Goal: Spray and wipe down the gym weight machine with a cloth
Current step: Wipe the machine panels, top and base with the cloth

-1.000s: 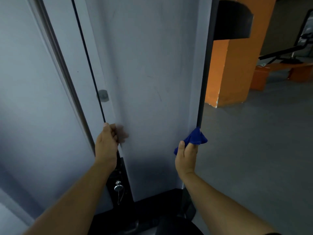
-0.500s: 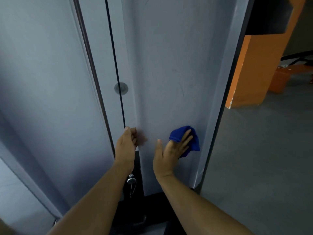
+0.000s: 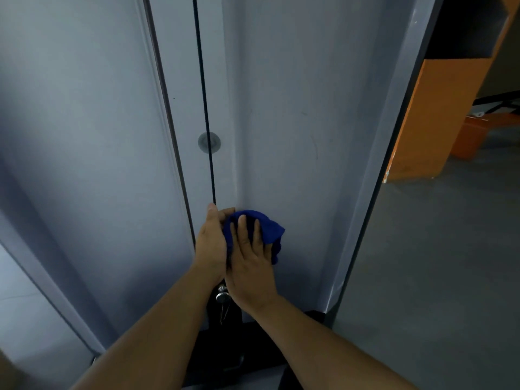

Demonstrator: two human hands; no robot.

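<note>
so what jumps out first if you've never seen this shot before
The blue cloth stands out, pressed flat by the right hand low on the grey panel. Just left of it, the left hand grips the bottom of a thin black cable. An orange pillar glows at far right.

Matt grey painted metal panel, soft blue cloth, shiny chrome pin
</note>
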